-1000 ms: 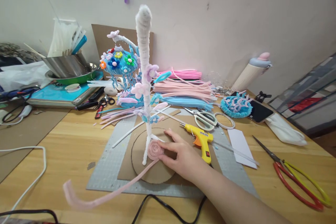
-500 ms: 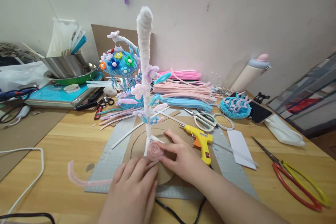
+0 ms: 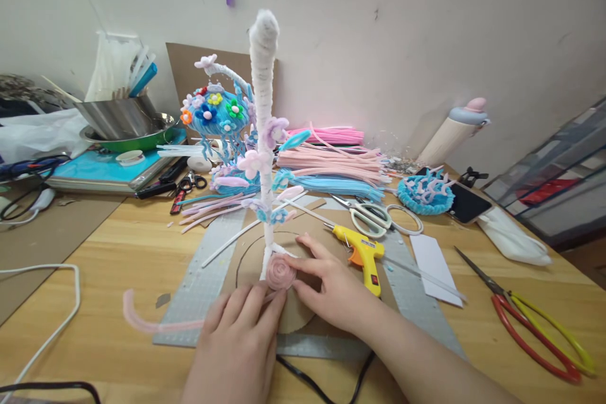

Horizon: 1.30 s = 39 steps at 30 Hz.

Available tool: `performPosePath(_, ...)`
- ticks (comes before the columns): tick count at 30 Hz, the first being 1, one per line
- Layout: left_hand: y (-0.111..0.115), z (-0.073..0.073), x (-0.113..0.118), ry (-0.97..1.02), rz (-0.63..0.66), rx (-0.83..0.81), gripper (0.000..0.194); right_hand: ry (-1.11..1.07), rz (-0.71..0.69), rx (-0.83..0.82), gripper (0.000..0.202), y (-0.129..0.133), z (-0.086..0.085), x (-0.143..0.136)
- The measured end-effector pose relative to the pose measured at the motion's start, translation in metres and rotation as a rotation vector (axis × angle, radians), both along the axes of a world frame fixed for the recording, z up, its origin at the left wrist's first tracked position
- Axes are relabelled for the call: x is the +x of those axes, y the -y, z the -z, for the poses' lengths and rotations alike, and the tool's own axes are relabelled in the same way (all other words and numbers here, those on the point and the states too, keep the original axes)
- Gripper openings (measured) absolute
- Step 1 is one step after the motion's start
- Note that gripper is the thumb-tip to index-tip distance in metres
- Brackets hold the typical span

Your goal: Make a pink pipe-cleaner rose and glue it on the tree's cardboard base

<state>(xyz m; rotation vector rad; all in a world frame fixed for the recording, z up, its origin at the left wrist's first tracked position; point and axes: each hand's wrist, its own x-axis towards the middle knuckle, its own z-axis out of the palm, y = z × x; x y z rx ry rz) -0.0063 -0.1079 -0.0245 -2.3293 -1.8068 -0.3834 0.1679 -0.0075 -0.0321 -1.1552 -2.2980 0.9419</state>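
Note:
A pink pipe cleaner spiral (image 3: pixel 281 273) lies at the foot of a white fuzzy-wrapped stem (image 3: pixel 264 95). My right hand (image 3: pixel 338 287) grips the spiral's right side between thumb and fingers. Pressed against its lower edge, my left hand (image 3: pixel 239 328) is closed on the pipe cleaner's strand, whose loose tail (image 3: pixel 165 328) runs out to the left. Lilac and blue pipe cleaner flowers (image 3: pixel 253 164) decorate the stem. Under the spiral is a cardboard sheet (image 3: pixel 246 252) with a drawn circle, lying on a grey cutting mat (image 3: pixel 203 278).
To the right lie a yellow glue gun (image 3: pixel 364 252), white-handled scissors (image 3: pixel 372 218) and large red-and-yellow scissors (image 3: pixel 525 322). Bundles of pink and blue pipe cleaners (image 3: pixel 336 164) sit behind. A blue flowered ornament (image 3: pixel 215 113) hangs behind the stem. A black cord (image 3: pixel 317 385) runs in front.
My left hand's fingertips have moved slightly right and closer to the spiral's lower edge. My right thumb has eased a little to the right. The strand's tail stays at the left.

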Motion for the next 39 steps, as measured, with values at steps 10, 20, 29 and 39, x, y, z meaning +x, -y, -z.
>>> performPosePath(10, 0.003, -0.002, 0.001, -0.009, -0.006, 0.0, 0.044, -0.013, 0.024, 0.008, 0.046, 0.0, 0.004, -0.003)
performPosePath(20, 0.002, 0.0, 0.004, 0.035, -0.047, 0.0, 0.038, -0.034, 0.022, -0.007, 0.047, -0.003, 0.008, -0.003)
performPosePath(29, 0.0, -0.01, 0.012, 0.147, 0.045, -0.052, 0.033, -0.02, 0.027, -0.023, 0.043, -0.002, 0.007, -0.003)
performPosePath(39, -0.015, -0.016, 0.064, 0.302, 0.528, -0.574, 0.064, 0.168, -0.032, 0.085, 0.037, -0.009, -0.01, -0.003)
